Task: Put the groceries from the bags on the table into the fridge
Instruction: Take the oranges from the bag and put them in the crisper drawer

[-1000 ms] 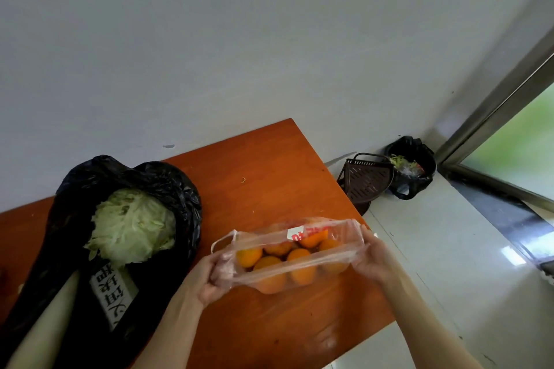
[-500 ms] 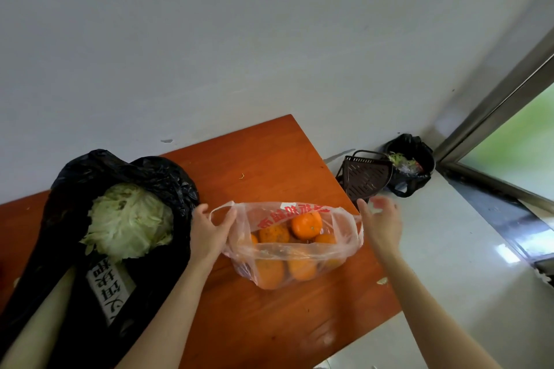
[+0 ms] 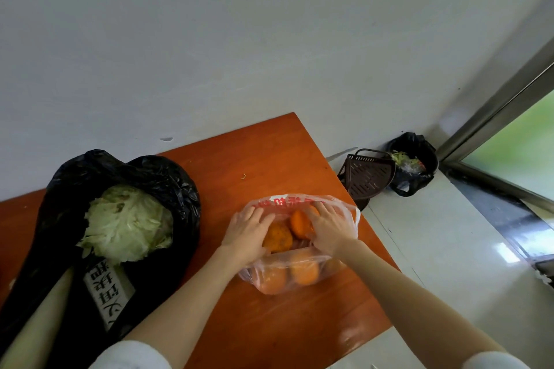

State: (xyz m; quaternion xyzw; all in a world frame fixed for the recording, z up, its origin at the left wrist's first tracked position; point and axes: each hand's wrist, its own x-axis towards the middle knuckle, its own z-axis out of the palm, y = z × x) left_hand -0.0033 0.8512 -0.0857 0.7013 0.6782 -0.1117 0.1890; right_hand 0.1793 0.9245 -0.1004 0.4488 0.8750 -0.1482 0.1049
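1. both hands are down inside the mouth of a clear plastic bag of oranges that sits on the orange-brown table, near its right edge.
2. the left hand lies with fingers spread over a dull, speckled orange at the top of the pile; whether it grips the fruit or only rests on it cannot be told.
3. the right hand is just beside it, fingers curved over a brighter orange, touching it; a firm grip cannot be told either.
4. the two hands are close together but not touching each other.
5. more oranges show through the plastic below the hands, and red print runs along the bag's far rim.
6. to the left, well apart from the clear bag, an open black bag holds a pale green cabbage and a labelled pack.
7. on the floor past the table's corner stand a brown basket and a small bin lined in black.
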